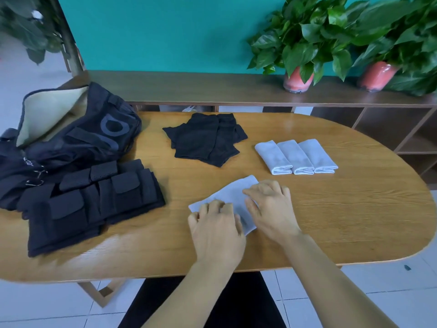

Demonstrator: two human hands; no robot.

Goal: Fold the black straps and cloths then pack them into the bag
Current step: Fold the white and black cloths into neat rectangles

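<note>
Both hands worked at the near edge of the wooden counter point(331, 233). The left hand point(218, 229) and the right hand point(272, 209) lay on a pale grey cloth point(230, 197), fingers loosely bent and pressing it flat; whether any fingertip pinched an edge could not be told. The cloth looked thin, soft and light, likely to slide on the smooth wood, so taking it by its corners or folded edge seemed wisest. Left of the hands sat the stacked black straps point(94, 202), thicker and probably heavier. Beyond, three folded cloths point(296, 157) lay touching in a row, with folded black cloths point(205, 140) near them. At the far left the bag point(78, 131) lay open.
</note>
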